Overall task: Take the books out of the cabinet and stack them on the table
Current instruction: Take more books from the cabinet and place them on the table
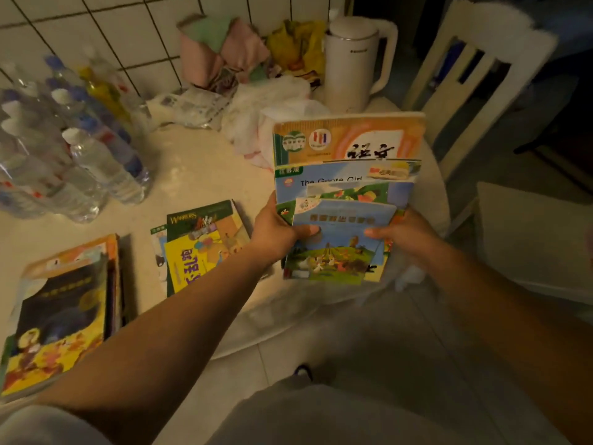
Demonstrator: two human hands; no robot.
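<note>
Both hands — left hand [275, 231], right hand [405, 234] — grip fanned books [345, 187].

The single head-worn camera looks forward and steeply down, close over the table [199, 162] edge and floor [369, 332].

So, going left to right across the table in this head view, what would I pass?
Water bottles → stack of books → Warriors pile → left hand → held books → right hand → white chair.
</note>
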